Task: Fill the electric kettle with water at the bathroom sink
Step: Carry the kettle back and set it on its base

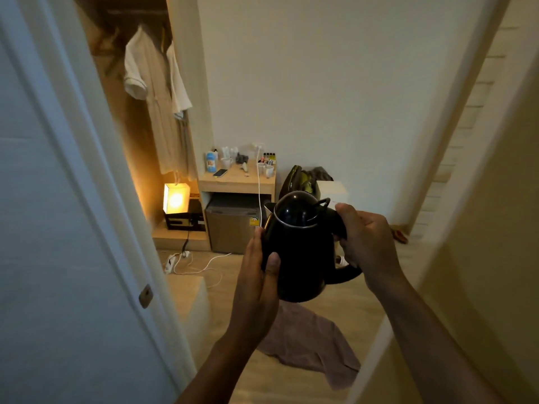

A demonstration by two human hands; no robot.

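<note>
A black electric kettle (300, 252) with its lid down is held upright in front of me, above the floor of a doorway. My right hand (367, 243) is wrapped around its handle on the right side. My left hand (259, 275) presses flat against the kettle's left wall, thumb on the front. The spout points away to the left. No sink or tap is in view.
A white door (58, 228) stands at the left and a door frame (437, 228) at the right. A pinkish towel (309, 342) lies on the floor below the kettle. Ahead are a wooden counter (236, 182) with mugs and bottles, a minibar fridge (230, 225), a lit lamp (176, 198) and floor cables (192, 263).
</note>
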